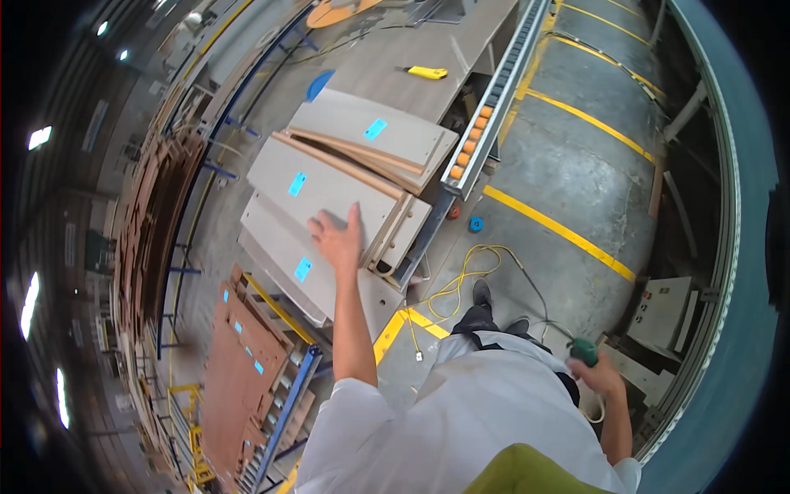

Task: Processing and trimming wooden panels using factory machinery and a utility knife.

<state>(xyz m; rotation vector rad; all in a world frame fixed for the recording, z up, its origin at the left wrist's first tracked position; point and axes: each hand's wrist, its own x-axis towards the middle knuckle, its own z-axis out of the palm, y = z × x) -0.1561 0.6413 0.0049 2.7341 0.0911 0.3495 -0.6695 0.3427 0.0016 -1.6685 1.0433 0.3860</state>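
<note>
My left hand [336, 240] reaches over a grey wood panel [317, 177] with a blue label, its fingers spread and nothing in them. Whether the palm presses on the panel, I cannot tell. Another grey panel [280, 247] lies partly under the hand at the left. Beyond sits a third grey panel [387, 128], tilted against wooden strips. At the lower right, away from the panels, my right hand [602, 377] is closed around a green power tool [583, 352]. A dark cord runs up to the tool; its working end is not clear.
A yellow utility knife [425, 72] lies on the long table [362, 66]. A conveyor rail [494, 103] with orange rollers runs along its right side. Yellow cable [461, 280] and a blue tape roll [476, 224] lie on the floor. Brown panels [239, 362] stand lower left; a control box [661, 305] is right.
</note>
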